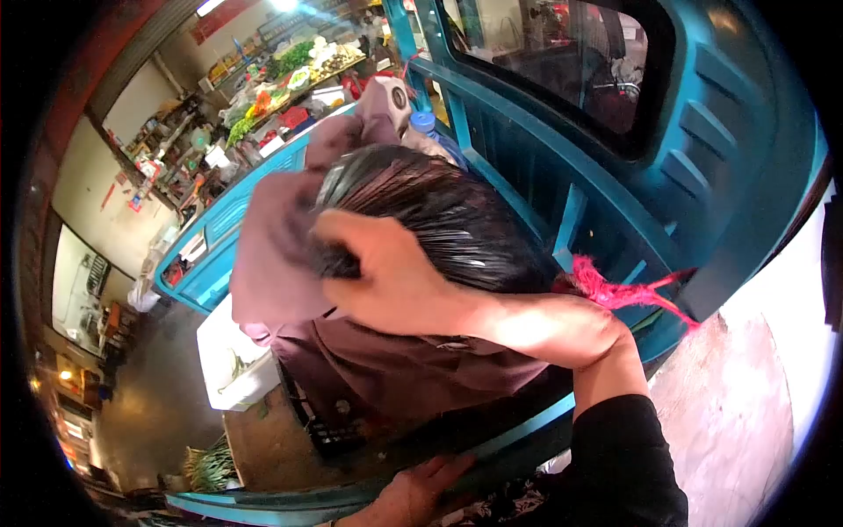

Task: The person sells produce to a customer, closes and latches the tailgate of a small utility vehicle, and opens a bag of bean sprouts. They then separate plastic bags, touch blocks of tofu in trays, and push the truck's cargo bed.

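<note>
My right hand (pixel 382 268) reaches over the load and is closed on the bunched top of a black plastic bag (pixel 439 206), slightly blurred. The bag is full and rounded. Under and beside it lies a mauve-brown cloth (pixel 274 250), draped over a black plastic crate (pixel 329 430). Low in the view, my left hand (pixel 413 494) rests on the side edge of the teal truck bed (pixel 527 430), its fingers stretched out and partly in shadow.
The teal cab wall (pixel 606 202) with its rear window stands to the right, with a pink-red tie (pixel 606 281) near my forearm. A white foam box (pixel 241 391) and green stalks (pixel 211 465) are at left. Beyond is a vegetable stall (pixel 299 75).
</note>
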A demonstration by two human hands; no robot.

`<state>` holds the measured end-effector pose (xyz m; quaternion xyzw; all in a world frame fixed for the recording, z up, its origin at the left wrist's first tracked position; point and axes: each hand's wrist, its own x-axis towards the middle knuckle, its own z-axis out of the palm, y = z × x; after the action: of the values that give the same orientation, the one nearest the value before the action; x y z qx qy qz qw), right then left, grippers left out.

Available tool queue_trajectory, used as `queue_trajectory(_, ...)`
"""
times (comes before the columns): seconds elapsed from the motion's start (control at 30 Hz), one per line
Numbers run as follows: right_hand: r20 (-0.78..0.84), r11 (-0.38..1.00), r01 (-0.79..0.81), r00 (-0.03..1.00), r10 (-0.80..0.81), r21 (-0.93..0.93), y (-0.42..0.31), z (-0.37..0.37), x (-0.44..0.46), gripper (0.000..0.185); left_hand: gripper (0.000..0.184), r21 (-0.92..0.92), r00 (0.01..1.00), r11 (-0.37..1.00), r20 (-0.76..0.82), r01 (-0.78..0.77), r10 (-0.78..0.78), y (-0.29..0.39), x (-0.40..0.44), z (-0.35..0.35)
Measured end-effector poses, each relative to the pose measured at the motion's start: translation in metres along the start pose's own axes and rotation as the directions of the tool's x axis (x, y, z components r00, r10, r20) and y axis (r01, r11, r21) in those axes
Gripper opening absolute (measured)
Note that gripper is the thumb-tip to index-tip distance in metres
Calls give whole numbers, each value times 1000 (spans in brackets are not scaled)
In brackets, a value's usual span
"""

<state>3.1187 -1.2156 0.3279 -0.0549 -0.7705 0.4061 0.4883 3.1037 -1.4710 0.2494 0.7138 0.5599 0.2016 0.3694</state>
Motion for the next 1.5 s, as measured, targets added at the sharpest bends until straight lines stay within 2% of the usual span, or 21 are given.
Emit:
queue_trajectory(0.1, 58, 989, -25, 998, 17, 148, -13, 17, -5, 24, 48, -93, 999, 996, -47, 12, -16, 1, 0, 0)
queue_trajectory(0.17, -89, 967, 156, 986, -141, 200, -16, 29, -10, 22, 46, -109, 990, 993, -134, -51, 37, 3, -6, -2)
queue_trajectory(0.27, 259, 999, -46, 965, 37, 29, -26, 37, -40, 27, 46, -11, 948, 993, -301, -116, 108, 10, -19, -15)
queue_trajectory(0.37, 225, 998, -11, 974, -1, 55, -31, 50, -58, 26, 42, 96, 947, 995, -322, 25, 7, -2, -52, -30)
queue_trajectory(0.47, 620, 985, -173, 775, 126, 17, -46, 61, -92, 26, 41, 62, 909, 982, -393, 176, -138, -35, -99, -29)
queue_trajectory(0.57, 687, 980, -189, 720, 98, 58, -40, 91, -142, 31, 45, 3, 878, 974, -434, 228, -204, -58, -145, -37)
queue_trajectory(0.63, 649, 970, -243, 741, 172, 20, -36, 105, -147, 31, 46, 104, 777, 864, -499, 492, -383, -61, -176, -47)
queue_trajectory(0.77, 519, 913, -408, 782, 344, 11, -34, 120, -123, 26, 43, 416, 672, 781, -740, 466, -7, -107, -249, -51)
queue_trajectory(0.87, 587, 872, -476, 675, 447, -118, -60, 121, -107, 22, 41, 60, 504, 842, -823, 536, -262, -124, -272, -62)
queue_trajectory(0.93, 516, 925, -373, 780, 354, -70, -56, 141, -112, 29, 41, -91, 516, 887, -785, 452, -343, -109, -260, -67)
queue_trajectory(0.97, 533, 894, -443, 741, 409, -71, -63, 146, -107, 32, 41, 195, 715, 905, -683, 377, -151, -110, -259, -74)
queue_trajectory(1.0, 554, 905, -403, 726, 408, -138, -87, 147, -89, 40, 41, 120, 777, 915, -576, 385, -252, -109, -264, -79)
queue_trajectory(1.07, 375, 909, -414, 837, 398, -39, -103, 158, -86, 41, 42, 96, 712, 930, -672, 356, -203, -126, -273, -71)
queue_trajectory(1.1, 441, 826, -555, 768, 464, 99, -121, 161, -74, 50, 38, 165, 758, 932, -635, 324, -151, -121, -276, -76)
queue_trajectory(1.17, 236, 749, -642, 763, 602, 163, -130, 177, -71, 63, 28, 144, 782, 948, -606, 285, -143, -133, -283, -70)
queue_trajectory(1.2, 212, 772, -598, 801, 561, 215, -123, 183, -68, 66, 25, 7, 758, 939, -593, 343, -272, -120, -288, -79)
queue_trajectory(1.3, 395, 777, -586, 786, 476, 230, -125, 207, -48, 66, 24, 13, 626, 964, -762, 267, -163, -132, -298, -71)
queue_trajectory(1.37, 262, 873, -419, 897, 356, 249, -136, 243, -48, 64, 24, -98, 554, 946, -790, 308, -262, -131, -301, -68)
queue_trajectory(1.4, 503, 960, -238, 854, 132, 151, -114, 235, -38, 23, 23, -92, 525, 947, -814, 307, -249, -134, -300, -65)
queue_trajectory(1.43, 448, 994, 0, 893, -49, 110, -111, 250, -39, 23, 21, -99, 504, 939, -823, 330, -264, -135, -298, -61)
queue_trajectory(1.5, 479, 969, 165, 846, -234, 182, -114, 279, -39, 22, 22, 36, 405, 983, -914, 179, -41, -139, -299, -55)
